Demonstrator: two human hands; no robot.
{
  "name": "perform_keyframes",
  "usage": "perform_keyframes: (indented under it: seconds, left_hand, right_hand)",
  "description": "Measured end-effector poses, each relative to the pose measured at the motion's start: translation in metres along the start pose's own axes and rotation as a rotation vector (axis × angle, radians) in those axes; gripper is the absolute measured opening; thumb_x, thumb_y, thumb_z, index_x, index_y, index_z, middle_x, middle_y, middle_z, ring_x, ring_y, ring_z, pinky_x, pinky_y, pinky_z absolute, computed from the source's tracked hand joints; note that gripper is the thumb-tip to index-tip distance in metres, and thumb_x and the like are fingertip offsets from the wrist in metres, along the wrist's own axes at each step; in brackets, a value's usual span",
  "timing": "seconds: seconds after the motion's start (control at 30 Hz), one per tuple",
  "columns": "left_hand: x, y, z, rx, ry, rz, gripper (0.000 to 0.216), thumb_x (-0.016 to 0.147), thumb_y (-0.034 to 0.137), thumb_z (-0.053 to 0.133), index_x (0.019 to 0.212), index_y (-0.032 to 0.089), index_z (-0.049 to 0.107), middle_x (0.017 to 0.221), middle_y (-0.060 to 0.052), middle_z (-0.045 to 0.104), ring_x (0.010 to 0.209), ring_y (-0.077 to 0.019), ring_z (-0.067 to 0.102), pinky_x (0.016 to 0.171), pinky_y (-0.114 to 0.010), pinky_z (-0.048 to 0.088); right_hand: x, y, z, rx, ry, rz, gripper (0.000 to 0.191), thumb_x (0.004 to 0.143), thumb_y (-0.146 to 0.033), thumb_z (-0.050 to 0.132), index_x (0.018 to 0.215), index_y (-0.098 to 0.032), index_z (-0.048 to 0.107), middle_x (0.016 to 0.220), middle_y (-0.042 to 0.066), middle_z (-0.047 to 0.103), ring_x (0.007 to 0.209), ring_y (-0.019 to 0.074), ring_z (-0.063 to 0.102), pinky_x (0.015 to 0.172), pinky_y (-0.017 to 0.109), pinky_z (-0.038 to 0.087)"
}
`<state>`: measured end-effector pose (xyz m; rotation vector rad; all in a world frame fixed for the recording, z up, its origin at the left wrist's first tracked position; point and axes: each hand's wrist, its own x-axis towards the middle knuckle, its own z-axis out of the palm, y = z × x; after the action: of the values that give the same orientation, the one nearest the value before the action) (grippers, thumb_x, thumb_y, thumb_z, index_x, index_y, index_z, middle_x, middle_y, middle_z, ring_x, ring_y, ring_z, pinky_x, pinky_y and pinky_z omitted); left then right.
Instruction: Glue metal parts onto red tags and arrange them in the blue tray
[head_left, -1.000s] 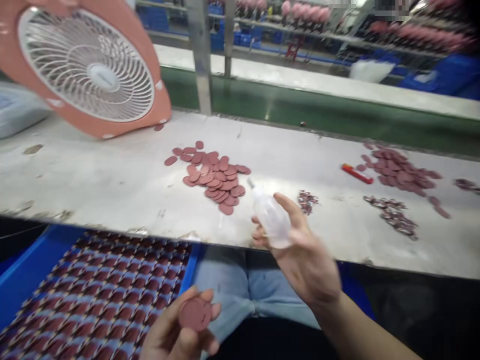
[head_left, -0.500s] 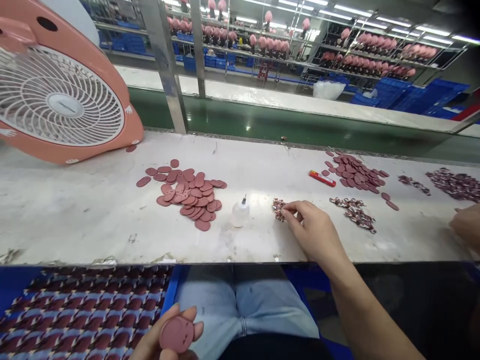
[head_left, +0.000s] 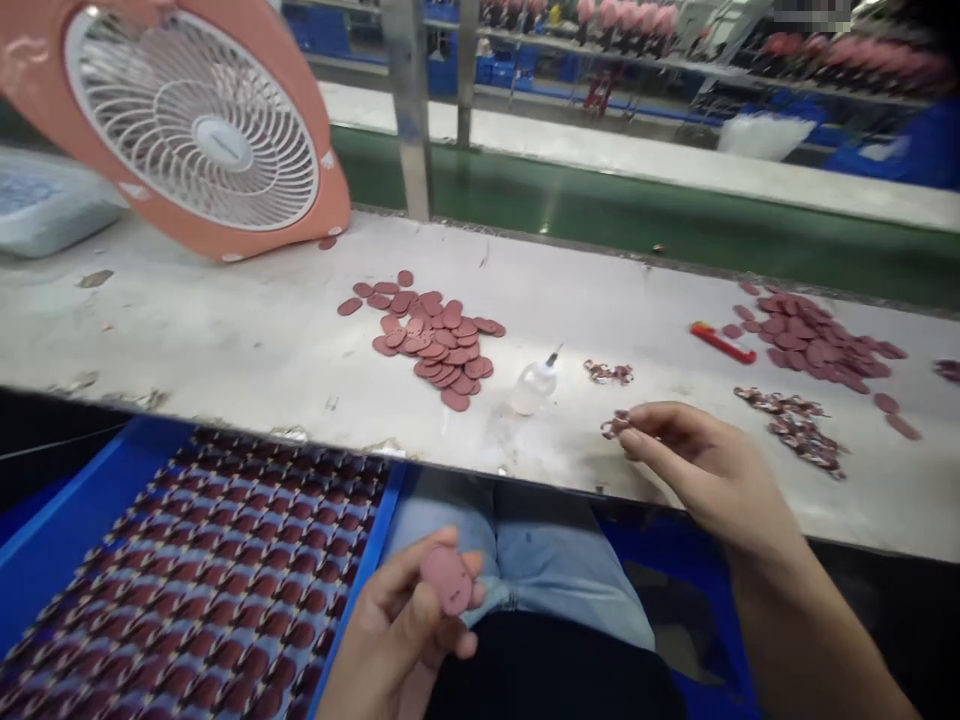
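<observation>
My left hand (head_left: 405, 625) is low over my lap, its fingers closed round a dusty-pink oval piece (head_left: 447, 578). My right hand (head_left: 701, 465) hovers over the near part of the white worktable (head_left: 225, 330), thumb and fingers pinched on a small patterned piece (head_left: 615, 425). A little heap of the same patterned pieces (head_left: 609, 373) lies just beyond it. A small clear squeeze bottle (head_left: 534, 385) with a dark tip stands to the left of that hand. Further left lies a pile of pink oval pieces (head_left: 433, 338).
A pink table fan (head_left: 187, 130) stands at the back left. A blue tray (head_left: 180, 580) filled with rows of finished pieces sits below the table on my left. To the right lie a red lighter-like stick (head_left: 723, 343), another pink pile (head_left: 814, 335) and more patterned pieces (head_left: 791, 425).
The right hand set the clear bottle down on the table, reached to the small patterned heap and has drawn back toward me with one piece pinched. The left hand kept holding the pink oval.
</observation>
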<state>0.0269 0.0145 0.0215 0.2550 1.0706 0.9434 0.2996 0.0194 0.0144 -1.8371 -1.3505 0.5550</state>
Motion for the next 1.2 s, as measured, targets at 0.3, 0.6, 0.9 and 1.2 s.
perform_keyframes:
  seconds: [0.3, 0.6, 0.9, 1.2]
  left_hand:
    - [0.003, -0.007, -0.016, -0.015, -0.335, -0.144, 0.029, 0.071, 0.038, 0.086, 0.093, 0.021, 0.08, 0.071, -0.003, 0.073, 0.068, -0.0123, 0.069, 0.056, -0.015, 0.053]
    - [0.007, -0.011, -0.024, -0.032, -0.433, -0.149, 0.025, 0.077, 0.036, 0.082, 0.097, 0.021, 0.08, 0.078, -0.002, 0.076, 0.069, -0.0094, 0.069, 0.06, -0.014, 0.054]
    - [0.01, -0.011, -0.023, -0.056, -0.406, -0.174, 0.027, 0.074, 0.038, 0.084, 0.095, 0.022, 0.08, 0.076, -0.001, 0.076, 0.067, -0.0092, 0.068, 0.059, -0.014, 0.055]
    - [0.008, -0.012, -0.024, -0.069, -0.384, -0.199, 0.028, 0.074, 0.039, 0.084, 0.094, 0.019, 0.08, 0.075, -0.001, 0.075, 0.066, -0.0091, 0.068, 0.058, -0.014, 0.056]
  right_hand:
    - [-0.035, -0.078, 0.038, 0.435, -0.525, -0.255, 0.018, 0.088, -0.019, 0.075, 0.102, -0.03, 0.074, 0.084, -0.004, 0.074, 0.074, 0.0088, 0.069, 0.068, 0.015, 0.056]
    - [-0.028, -0.079, 0.042, 0.34, -0.641, -0.33, 0.01, 0.094, -0.021, 0.069, 0.102, -0.026, 0.071, 0.085, -0.006, 0.071, 0.075, 0.004, 0.067, 0.069, 0.012, 0.051]
    - [-0.025, -0.086, 0.037, 0.249, -0.673, -0.435, 0.011, 0.093, -0.013, 0.068, 0.102, -0.02, 0.07, 0.084, -0.005, 0.07, 0.076, 0.0015, 0.064, 0.071, 0.008, 0.049]
    - [-0.022, -0.087, 0.037, 0.23, -0.708, -0.411, 0.008, 0.092, -0.014, 0.069, 0.097, -0.02, 0.072, 0.082, -0.005, 0.071, 0.072, 0.0022, 0.065, 0.068, 0.009, 0.049]
